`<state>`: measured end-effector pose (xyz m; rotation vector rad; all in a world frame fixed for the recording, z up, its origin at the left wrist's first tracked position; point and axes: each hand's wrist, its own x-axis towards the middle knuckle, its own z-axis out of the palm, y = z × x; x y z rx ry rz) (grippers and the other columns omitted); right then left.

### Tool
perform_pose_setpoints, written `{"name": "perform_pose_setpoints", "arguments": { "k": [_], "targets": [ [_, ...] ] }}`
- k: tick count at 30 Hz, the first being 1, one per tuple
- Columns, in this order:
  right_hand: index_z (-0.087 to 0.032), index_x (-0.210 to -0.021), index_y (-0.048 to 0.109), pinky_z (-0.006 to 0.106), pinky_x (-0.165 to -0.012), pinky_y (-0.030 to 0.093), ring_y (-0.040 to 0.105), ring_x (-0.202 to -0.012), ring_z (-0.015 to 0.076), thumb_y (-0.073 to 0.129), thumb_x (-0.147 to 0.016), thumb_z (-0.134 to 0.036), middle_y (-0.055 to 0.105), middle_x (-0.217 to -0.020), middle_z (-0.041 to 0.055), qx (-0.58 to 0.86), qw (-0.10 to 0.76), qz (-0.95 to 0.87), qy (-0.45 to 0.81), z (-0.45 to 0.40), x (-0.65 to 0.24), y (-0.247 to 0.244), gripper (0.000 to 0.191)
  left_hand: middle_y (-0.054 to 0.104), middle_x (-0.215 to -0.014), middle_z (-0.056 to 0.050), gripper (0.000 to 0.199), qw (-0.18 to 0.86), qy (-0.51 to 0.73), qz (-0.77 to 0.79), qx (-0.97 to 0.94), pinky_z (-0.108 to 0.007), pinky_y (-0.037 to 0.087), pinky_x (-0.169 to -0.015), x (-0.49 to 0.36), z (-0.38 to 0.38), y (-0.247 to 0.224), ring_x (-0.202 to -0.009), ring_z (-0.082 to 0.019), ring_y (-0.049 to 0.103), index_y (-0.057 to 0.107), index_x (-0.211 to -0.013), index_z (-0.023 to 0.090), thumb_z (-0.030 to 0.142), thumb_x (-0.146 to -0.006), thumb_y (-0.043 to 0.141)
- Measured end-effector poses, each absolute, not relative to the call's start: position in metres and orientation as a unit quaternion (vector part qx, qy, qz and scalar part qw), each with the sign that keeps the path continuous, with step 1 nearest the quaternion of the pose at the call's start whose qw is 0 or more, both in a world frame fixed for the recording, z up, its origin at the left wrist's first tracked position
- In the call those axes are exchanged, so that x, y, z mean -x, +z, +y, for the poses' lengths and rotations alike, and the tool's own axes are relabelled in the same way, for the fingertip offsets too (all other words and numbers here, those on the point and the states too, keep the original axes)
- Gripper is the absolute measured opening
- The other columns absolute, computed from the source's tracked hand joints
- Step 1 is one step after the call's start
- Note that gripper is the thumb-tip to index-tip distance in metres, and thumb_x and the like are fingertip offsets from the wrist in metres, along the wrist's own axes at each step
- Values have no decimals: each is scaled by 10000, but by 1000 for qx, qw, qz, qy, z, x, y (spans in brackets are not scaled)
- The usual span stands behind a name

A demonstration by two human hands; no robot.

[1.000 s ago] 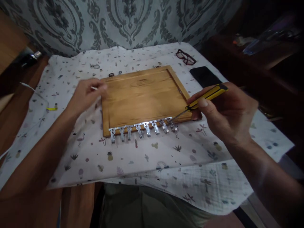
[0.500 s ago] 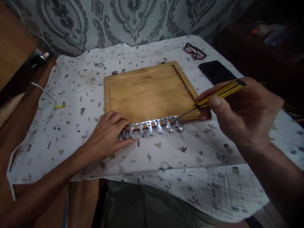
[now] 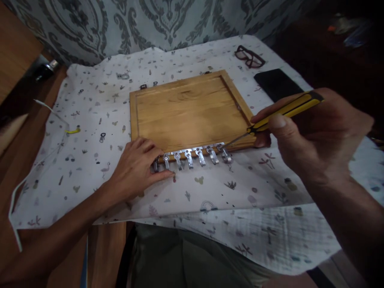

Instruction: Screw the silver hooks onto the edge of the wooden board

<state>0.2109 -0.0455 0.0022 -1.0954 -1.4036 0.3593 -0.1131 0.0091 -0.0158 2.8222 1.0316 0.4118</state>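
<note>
Screwdriver (image 3: pixel 288 110) clamped in right-hand fingers (image 3: pixel 277 121), tip at the rightmost hook (image 3: pixel 225 155) along the board's (image 3: pixel 192 112) near edge; left hand (image 3: pixel 135 168) lies open at the row's far end.

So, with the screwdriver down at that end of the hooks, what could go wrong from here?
The screwdriver sits at a slant on the rightmost hook, so its tip might slip and scratch the wooden board. The board lies on loose printed cloth and could shift under pressure. The left hand rests on the far end of the hook strip, where a skidding tip or a shifting strip might catch it.
</note>
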Motion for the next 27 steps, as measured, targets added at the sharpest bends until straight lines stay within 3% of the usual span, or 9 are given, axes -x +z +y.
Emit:
{"name": "perform_pose_setpoints", "arguments": {
  "k": [6,14,20,27],
  "targets": [
    [-215,-889,716,212,-392,492,603,-469,56,844,-879,-510,787,-862,22,475,614,-611,154,-45,-211,1,321,687,-975,-47,495,60,126,341,-929,-387,474,-786,113,11,-15,-979,-263,609,695,-986,249,740,-954,634],
    [-203,-875,707,209,-402,487,601,-462,52,829,-878,-556,771,-827,4,488,599,-621,133,-46,-210,4,373,690,-980,-51,665,100,122,361,-919,-389,475,-796,112,8,-5,-964,-272,608,702,-1116,221,836,-866,661],
    [-218,-876,717,222,-385,491,594,-450,62,847,-860,-555,769,-795,3,482,606,-619,135,-45,-213,1,361,712,-1089,-67,577,112,125,333,-928,-414,508,-874,112,8,-6,-1053,-282,607,720,-1172,205,685,-861,796],
    [-231,-888,729,235,-391,503,606,-459,71,841,-872,-544,775,-809,11,476,607,-621,136,-45,-213,0,333,709,-1085,-78,420,92,170,302,-933,-423,513,-898,111,7,-14,-1041,-274,616,726,-1137,166,537,-946,770]
  ]
}}
